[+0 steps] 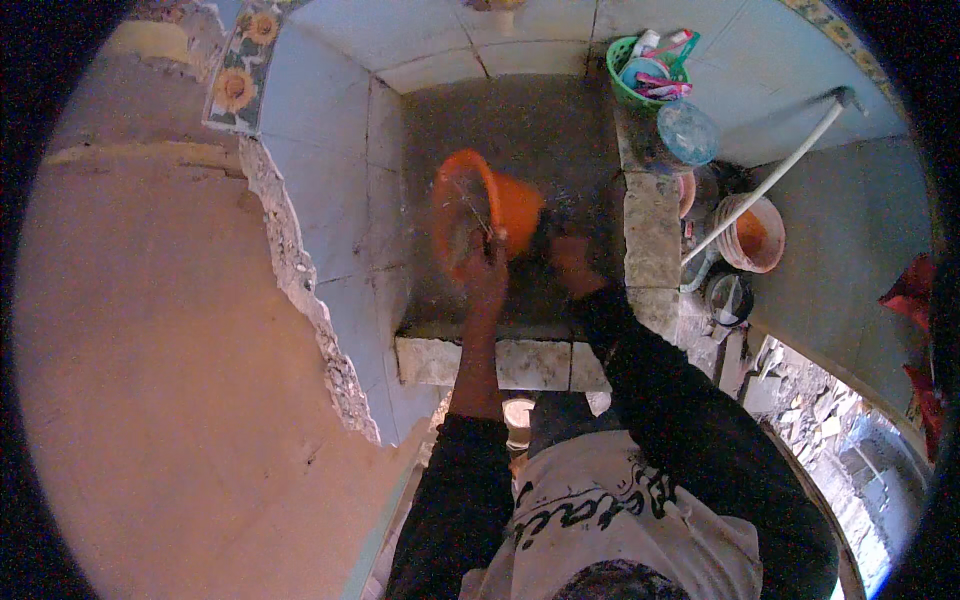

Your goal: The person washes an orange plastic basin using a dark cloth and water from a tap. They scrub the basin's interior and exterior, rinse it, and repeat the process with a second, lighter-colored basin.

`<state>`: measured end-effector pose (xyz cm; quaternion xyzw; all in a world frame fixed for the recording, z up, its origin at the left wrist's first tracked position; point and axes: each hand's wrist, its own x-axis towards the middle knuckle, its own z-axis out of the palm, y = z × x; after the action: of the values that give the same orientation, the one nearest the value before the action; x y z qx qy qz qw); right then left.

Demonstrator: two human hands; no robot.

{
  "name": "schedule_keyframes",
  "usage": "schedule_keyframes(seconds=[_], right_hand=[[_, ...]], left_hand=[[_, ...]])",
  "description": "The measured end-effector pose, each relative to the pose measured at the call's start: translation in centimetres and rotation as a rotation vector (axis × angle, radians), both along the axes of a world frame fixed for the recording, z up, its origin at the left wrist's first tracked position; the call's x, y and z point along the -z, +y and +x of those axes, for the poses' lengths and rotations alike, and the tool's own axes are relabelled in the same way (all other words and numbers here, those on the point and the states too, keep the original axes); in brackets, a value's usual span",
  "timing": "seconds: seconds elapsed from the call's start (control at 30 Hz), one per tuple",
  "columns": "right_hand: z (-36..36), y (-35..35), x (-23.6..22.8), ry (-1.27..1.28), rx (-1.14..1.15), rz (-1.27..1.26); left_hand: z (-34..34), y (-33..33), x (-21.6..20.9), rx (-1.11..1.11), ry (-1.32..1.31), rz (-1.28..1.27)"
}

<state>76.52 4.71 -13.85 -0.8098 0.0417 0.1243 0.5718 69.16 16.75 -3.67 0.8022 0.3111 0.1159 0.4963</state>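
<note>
Bucket (518,215): orange, round-mouthed, tipped sideways within grey basin (560,110).
Left hand (487,275): fingers gripping its rim or handle.
Right hand (575,262): near the base; cannot tell its fingers' state.
Basket (630,95): green lattice, holding small pink and white items (662,87).
Pail (729,248): ribbed, orange inside.

Blur smears the orange bucket (518,212) inside the basin's front edge (470,362), leaving its contents unclear. The left hand (487,272) blurs at the bucket's rim, its finger grip unreadable. The right hand's (572,262) fingertips vanish in shadow. Beyond the basin's right edge, a red object (908,292) is cut off by darkness. The fitting (495,5) above the basin's back edge is cropped.
</note>
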Motion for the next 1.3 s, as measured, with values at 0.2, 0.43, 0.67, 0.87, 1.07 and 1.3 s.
schedule_keyframes(seconds=[0.2,0.43,0.67,0.87,1.07,1.3], right_hand=[[-0.7,8.0,-6.8,0.040,-0.089,0.487],[3.7,8.6,-6.8,-0.232,-0.397,-0.140],[1.7,7.8,-5.1,-0.667,-0.507,-0.261],[-1.2,5.3,-7.0,-0.722,-0.609,-0.248],[-0.2,6.0,-1.3,-0.494,-0.305,-0.279],[-5.7,5.2,-4.8,-0.574,-0.520,-0.123]], left_hand=[[-0.3,2.1,3.1,-0.037,0.099,-0.203],[-2.1,1.6,-0.6,-0.137,0.066,-0.098],[-1.1,3.8,-0.3,-0.223,0.058,-0.184],[-3.3,6.7,-1.1,-0.372,-0.005,-0.881],[-2.3,4.4,-0.8,-0.245,0.092,-1.223],[-0.8,3.2,1.5,-0.259,0.083,-0.859]])
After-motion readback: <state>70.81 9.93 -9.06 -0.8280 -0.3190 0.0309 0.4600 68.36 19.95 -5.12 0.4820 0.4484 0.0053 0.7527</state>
